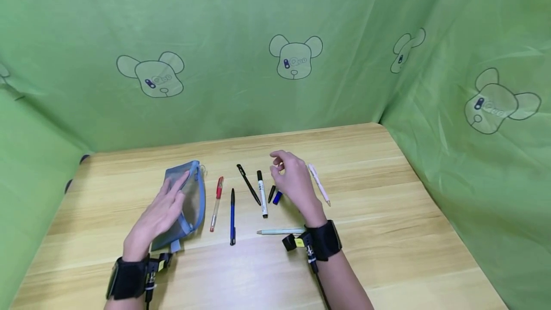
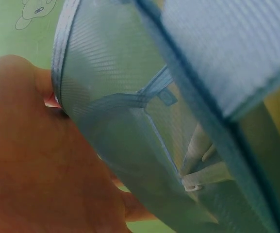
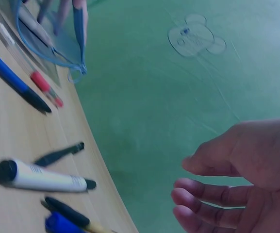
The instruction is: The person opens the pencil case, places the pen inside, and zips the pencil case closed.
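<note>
My left hand (image 1: pixel 157 214) holds a blue mesh pencil pouch (image 1: pixel 194 200) by its side, its zip opening facing right. Pale slender shapes (image 2: pixel 203 174) show through the mesh in the left wrist view. Over the pens hovers my right hand (image 1: pixel 293 178), fingers loosely bent, thumb apart, nothing between them. Nearest below it are a white marker (image 1: pixel 262 194), a short black item (image 1: pixel 271 193) and a blue-capped pen (image 1: pixel 277 198), partly hidden by the hand. A pale pink pen (image 1: pixel 319 184) lies to its right.
Between pouch and marker lie a red pen (image 1: pixel 217 204), a blue pen (image 1: pixel 233 216) and a black pen (image 1: pixel 248 184). A light blue pen (image 1: pixel 280 231) lies crosswise near the right wrist. Green cloth (image 1: pixel 241 90) walls the wooden table (image 1: pixel 387 233) at back and sides.
</note>
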{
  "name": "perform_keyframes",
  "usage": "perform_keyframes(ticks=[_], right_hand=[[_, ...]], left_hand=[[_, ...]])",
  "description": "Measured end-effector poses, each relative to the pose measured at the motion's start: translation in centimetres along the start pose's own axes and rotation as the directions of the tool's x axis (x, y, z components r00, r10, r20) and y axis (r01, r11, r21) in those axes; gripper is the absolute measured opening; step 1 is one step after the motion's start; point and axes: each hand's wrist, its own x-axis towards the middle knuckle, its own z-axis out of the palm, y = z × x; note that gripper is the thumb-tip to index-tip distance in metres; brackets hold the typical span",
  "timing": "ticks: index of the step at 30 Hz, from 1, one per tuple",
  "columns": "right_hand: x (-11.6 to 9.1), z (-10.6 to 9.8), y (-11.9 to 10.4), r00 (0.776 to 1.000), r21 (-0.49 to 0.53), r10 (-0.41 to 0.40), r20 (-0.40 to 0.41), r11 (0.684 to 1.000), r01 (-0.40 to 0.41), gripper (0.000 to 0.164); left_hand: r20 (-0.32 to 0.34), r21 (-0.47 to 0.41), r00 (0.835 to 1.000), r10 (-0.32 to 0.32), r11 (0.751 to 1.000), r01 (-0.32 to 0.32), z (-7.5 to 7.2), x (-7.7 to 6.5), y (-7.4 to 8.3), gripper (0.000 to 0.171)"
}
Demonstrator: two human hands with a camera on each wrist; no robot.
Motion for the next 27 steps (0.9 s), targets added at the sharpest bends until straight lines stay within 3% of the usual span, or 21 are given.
perform_keyframes(ticks=[10,19,27], right_hand=[[0.0,-2.2,2.4,0.991,-0.054,0.122,-0.047,0.991,-0.124,0.032],[-0.3,-3.8,4.9,0.957,-0.133,0.288,-0.034,0.948,-0.29,0.037],[-0.5,-4.2,6.7,0.925,-0.189,0.38,0.009,0.909,-0.371,0.04]], left_hand=[[-0.004,-0.006,1.0,0.011,1.0,-0.011,0.1,0.0,0.1,0.059],[0.001,-0.011,1.0,-0.002,1.0,0.002,0.1,0.0,0.3,0.059],[0.003,-0.012,1.0,0.007,1.0,-0.007,0.1,0.0,0.2,0.059]])
